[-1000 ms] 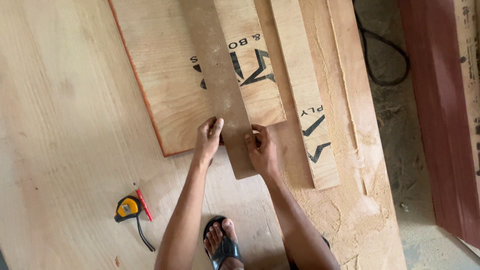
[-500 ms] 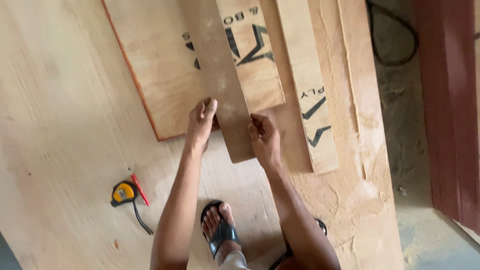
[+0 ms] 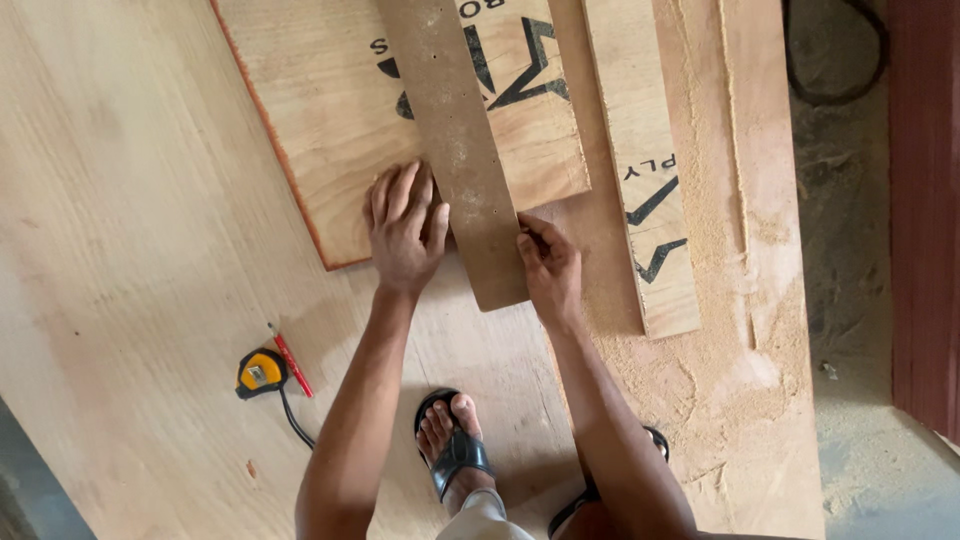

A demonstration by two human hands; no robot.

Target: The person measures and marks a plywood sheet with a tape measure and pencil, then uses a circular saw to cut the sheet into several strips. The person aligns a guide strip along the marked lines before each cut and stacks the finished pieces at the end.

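- Fingers (image 3: 398,196) of my left hand (image 3: 405,235) lie spread and flat, palm down, pressing on the plywood panel (image 3: 330,120) right at the left edge of the brown strip (image 3: 455,150); they clamp on nothing.
- My right hand (image 3: 552,270) sits at the strip's right edge near its lower end, fingers curled together, thumb and fingertips pinching that edge.
- Taking the brown strip as landmark: it is a long, narrow, dull brown board, running from the top of the view down and slightly rightwards, its near end squared off between my two hands.
- Under the strip lies the plywood panel, pale, with an orange-painted edge and black printed marks partly covered by the strip.
- Right of the strip, apart from it, a pale offcut (image 3: 640,170) with black marks lies almost parallel.
- Farther right of the strip, sawdust (image 3: 740,250) is heaped along a large sheet (image 3: 120,250) that carries everything.
- Below and well left of the strip's near end, a yellow tape measure (image 3: 260,372) rests on the sheet, a red pencil (image 3: 290,360) just beside it.
- Straight below the strip's end, my foot in a black sandal (image 3: 455,450) stands on the sheet.
- Far right of the strip, a dark red board (image 3: 925,200) borders the dusty floor, and a black cable (image 3: 835,90) curls near the top.
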